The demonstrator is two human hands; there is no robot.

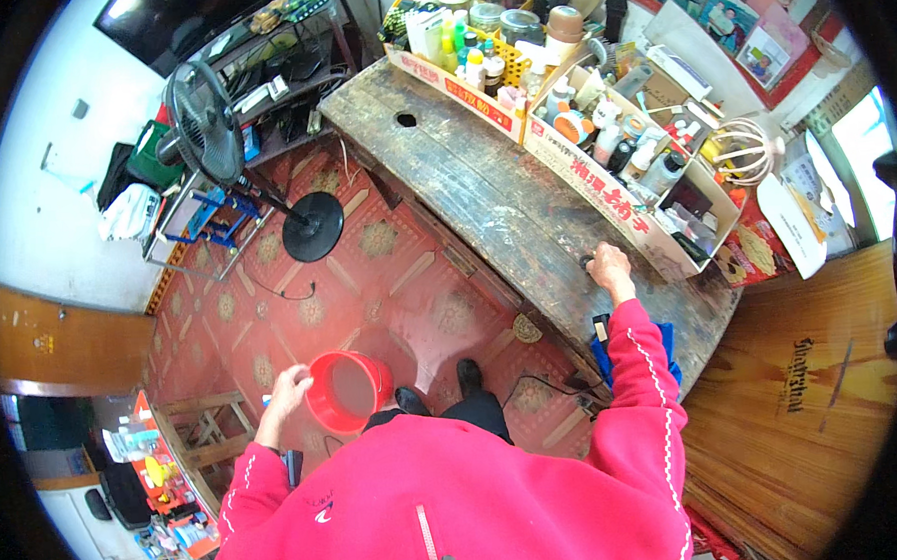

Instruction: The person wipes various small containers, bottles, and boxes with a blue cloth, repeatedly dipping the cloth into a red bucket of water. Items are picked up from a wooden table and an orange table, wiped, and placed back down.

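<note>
My right hand (611, 267) is over the worn wooden table (482, 181), its fingers around a small dark object (586, 262) that is mostly hidden. Below that wrist, a blue cloth or bag (667, 345) and a black item with a pale label (601, 328) lie at the table's front edge, partly under my sleeve. My left hand (290, 390) hangs at the left rim of a red plastic bucket (315, 395) on the floor, fingers bent; I cannot tell whether it touches the rim. The bucket seems to hold murky liquid.
Cardboard trays (587, 176) of bottles and jars line the table's back. A pedestal fan (205, 125) stands ahead left on the patterned red floor (373, 283), with a cable (284, 293) near it. A wooden stool (207, 426) is at left, a wooden panel (791, 385) at right.
</note>
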